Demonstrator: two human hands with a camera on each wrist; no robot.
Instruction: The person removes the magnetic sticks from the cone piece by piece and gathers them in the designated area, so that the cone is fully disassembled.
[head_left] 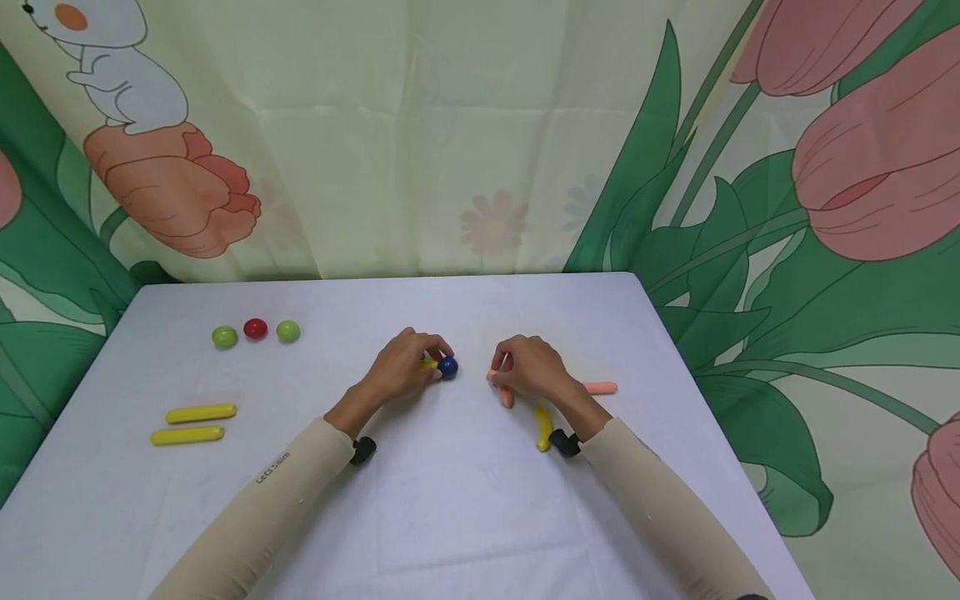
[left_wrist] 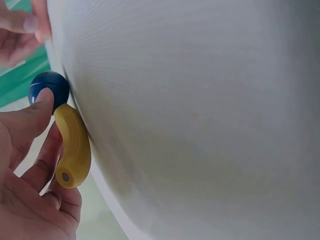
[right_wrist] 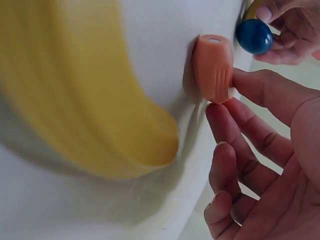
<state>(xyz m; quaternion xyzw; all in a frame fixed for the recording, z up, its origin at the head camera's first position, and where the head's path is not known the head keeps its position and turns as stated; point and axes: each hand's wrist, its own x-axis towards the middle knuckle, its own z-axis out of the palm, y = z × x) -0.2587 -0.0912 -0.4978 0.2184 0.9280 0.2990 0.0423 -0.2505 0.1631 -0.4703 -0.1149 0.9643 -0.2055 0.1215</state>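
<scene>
My left hand (head_left: 401, 364) pinches a glossy blue ball (head_left: 447, 367), the thumb lying on it in the left wrist view. A curved yellow piece (left_wrist: 74, 145) with a small hole in its end meets the ball and lies along the fingers. Across from it, my right hand (head_left: 531, 367) pinches a short salmon-coloured piece (right_wrist: 214, 70) between thumb and fingertips, close over the white cloth. Another curved yellow piece (head_left: 543, 429) lies by the right wrist, looming large in the right wrist view. A straight salmon stick (head_left: 600, 388) shows beyond that wrist, partly hidden by it.
Two green balls (head_left: 224, 337) and a red ball (head_left: 256, 328) sit in a row at the back left of the white-covered table (head_left: 450, 517). Nearer, two straight yellow sticks (head_left: 201, 413) lie side by side. A printed curtain (head_left: 420, 150) hangs behind the far edge.
</scene>
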